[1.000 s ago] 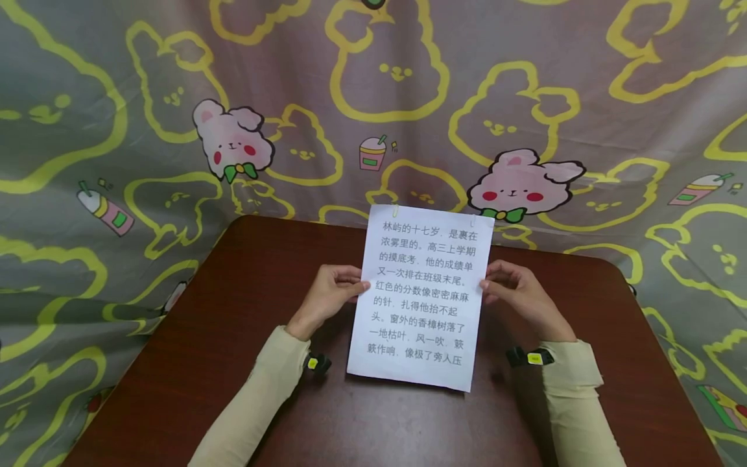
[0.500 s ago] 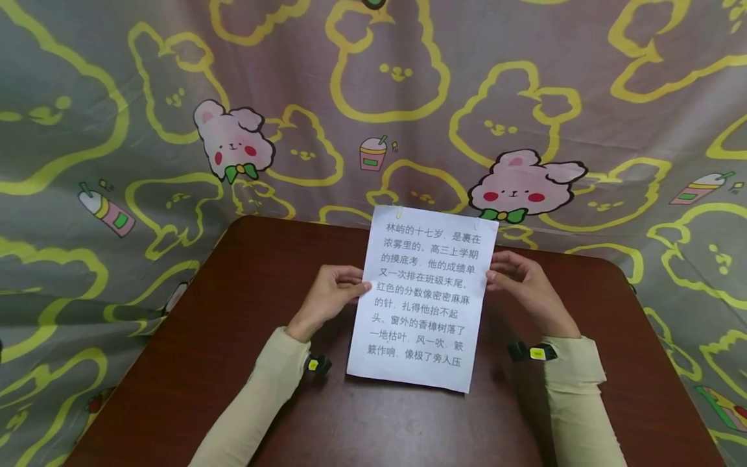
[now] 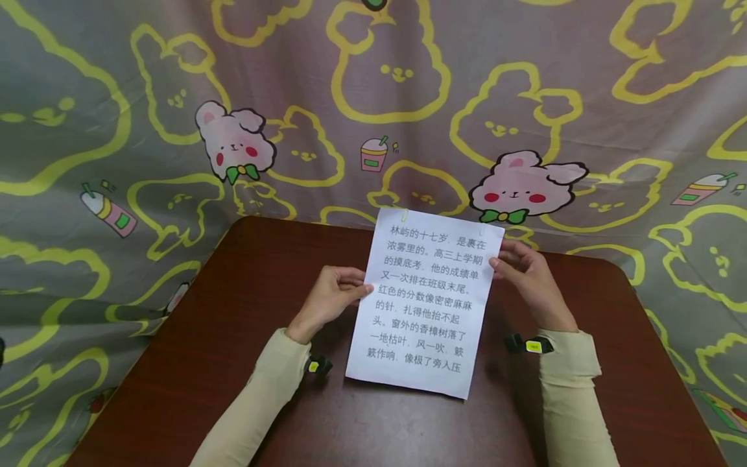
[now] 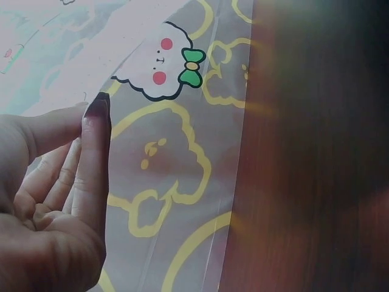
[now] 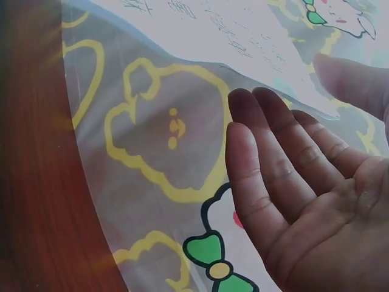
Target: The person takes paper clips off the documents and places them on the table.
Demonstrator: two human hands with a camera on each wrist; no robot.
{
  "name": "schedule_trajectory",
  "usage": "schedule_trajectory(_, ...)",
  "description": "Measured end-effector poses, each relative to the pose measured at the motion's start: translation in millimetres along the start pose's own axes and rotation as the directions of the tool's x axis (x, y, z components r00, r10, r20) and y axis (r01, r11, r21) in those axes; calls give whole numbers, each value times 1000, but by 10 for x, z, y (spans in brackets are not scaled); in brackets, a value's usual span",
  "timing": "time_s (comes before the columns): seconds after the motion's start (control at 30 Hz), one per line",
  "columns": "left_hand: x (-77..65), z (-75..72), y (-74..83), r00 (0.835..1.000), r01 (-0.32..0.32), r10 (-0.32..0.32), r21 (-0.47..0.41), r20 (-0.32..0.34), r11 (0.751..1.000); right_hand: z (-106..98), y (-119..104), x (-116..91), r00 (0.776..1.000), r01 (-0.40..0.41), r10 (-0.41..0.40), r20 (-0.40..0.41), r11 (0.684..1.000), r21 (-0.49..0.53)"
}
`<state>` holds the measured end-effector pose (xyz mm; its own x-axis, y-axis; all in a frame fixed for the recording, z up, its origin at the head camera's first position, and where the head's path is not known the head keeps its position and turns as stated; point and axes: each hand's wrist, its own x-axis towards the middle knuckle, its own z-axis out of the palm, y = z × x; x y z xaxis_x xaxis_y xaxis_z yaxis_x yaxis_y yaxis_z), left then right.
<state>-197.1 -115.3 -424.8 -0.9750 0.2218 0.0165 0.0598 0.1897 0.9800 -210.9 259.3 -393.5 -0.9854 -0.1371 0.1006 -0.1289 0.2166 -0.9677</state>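
Observation:
Printed sheets of paper (image 3: 423, 305) with large Chinese characters stand tilted up over the table, slightly turned. Two clips sit on the top edge, a yellow one (image 3: 404, 215) at left and a pale one (image 3: 482, 230) at right. My left hand (image 3: 332, 298) pinches the paper's left edge, thumb in front and index finger behind. The left wrist view shows the thumb and index finger meeting at the paper's edge. Around the upper right edge lies my right hand (image 3: 533, 282). In the right wrist view its fingers (image 5: 273, 164) extend loosely, with the thumb apart and the paper edge between.
A dark brown table (image 3: 245, 279) with rounded corners lies beneath. Behind it hangs a curtain (image 3: 303, 71) printed with yellow animal outlines and pink rabbits. Black wrist cameras with yellow labels are strapped on both sleeved wrists, the right camera (image 3: 531, 344) near the paper's right side.
The right hand has moved upward along the paper's right edge. The paper's top has leaned a little to the right and its upper right corner sits slightly lower. The left hand keeps its hold.

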Motion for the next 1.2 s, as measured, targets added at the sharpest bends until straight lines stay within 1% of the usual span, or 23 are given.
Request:
schedule_trajectory(0.13, -3, -9, 0, 1000, -5, 5, 1, 10, 1000, 36, -37, 25, 999, 3, -3, -40, 1000, 2)
schedule_trajectory(0.3, -5, -18, -4, 1000, -9, 9, 15, 26, 1000, 82, -85, 41, 996, -3, -1, -91, 999, -38)
schedule_trajectory(0.53, -22, -12, 17, 999, -2, 0, 31, 40, 1000, 127, -116, 93, 989, 23, -25, -145, 1000, -15)
schedule_trajectory(0.83, -13, -2, -5, 999, -9, 7, 36, 52, 999, 145, -128, 121, 985, 65, -73, -155, 996, -56)
schedule_trajectory(1.1, -3, -5, -13, 998, -11, 9, 40, 61, 999, 162, -146, 149, 983, 72, -76, -169, 997, -29)
schedule_trajectory(1.2, 5, -4, -21, 998, -12, 9, 42, 63, 999, 169, -137, 151, 981, 69, -76, -181, 997, -45)
